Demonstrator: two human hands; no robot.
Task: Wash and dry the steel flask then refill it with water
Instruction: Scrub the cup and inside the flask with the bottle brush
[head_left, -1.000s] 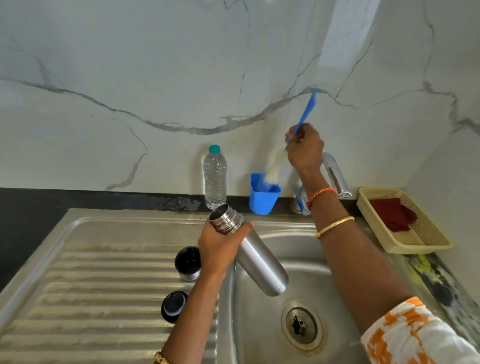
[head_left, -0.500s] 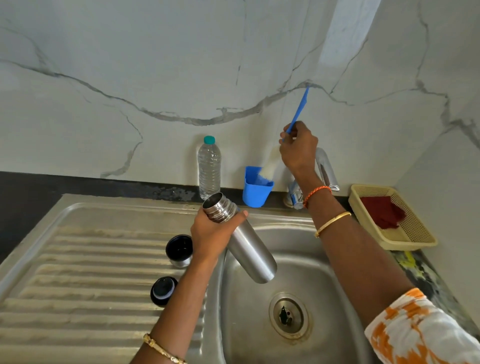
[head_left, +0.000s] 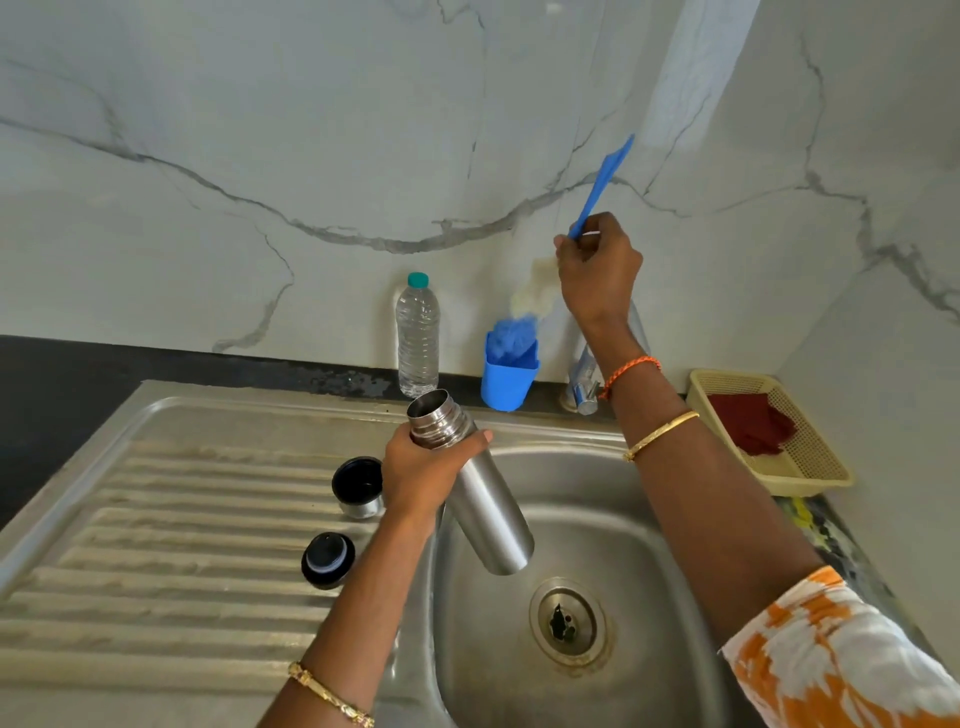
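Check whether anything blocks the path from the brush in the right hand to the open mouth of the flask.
Nothing visible does. The right hand holds the brush up by the wall, its bristles just above the blue cup. The left hand tilts the flask over the sink, mouth uncapped, open air between.

A person stands at a stainless steel sink (head_left: 597, 467) below a white marble wall. The left hand (head_left: 421, 467) grips an open steel flask (head_left: 478, 493) near its neck, tilted over the basin with its mouth pointing up and away. The right hand (head_left: 597, 270) holds a blue-handled bottle brush (head_left: 602, 182), whose bristles reach down to a blue cup (head_left: 506, 382) at the far edge. A plastic water bottle (head_left: 417, 338) stands left of that cup. On the ribbed draining board (head_left: 156, 545) to the left sit the flask's cup lid (head_left: 358, 486) and black stopper (head_left: 328, 560). At far right, a yellow basket (head_left: 810, 467) holds a dark red cloth (head_left: 748, 423).
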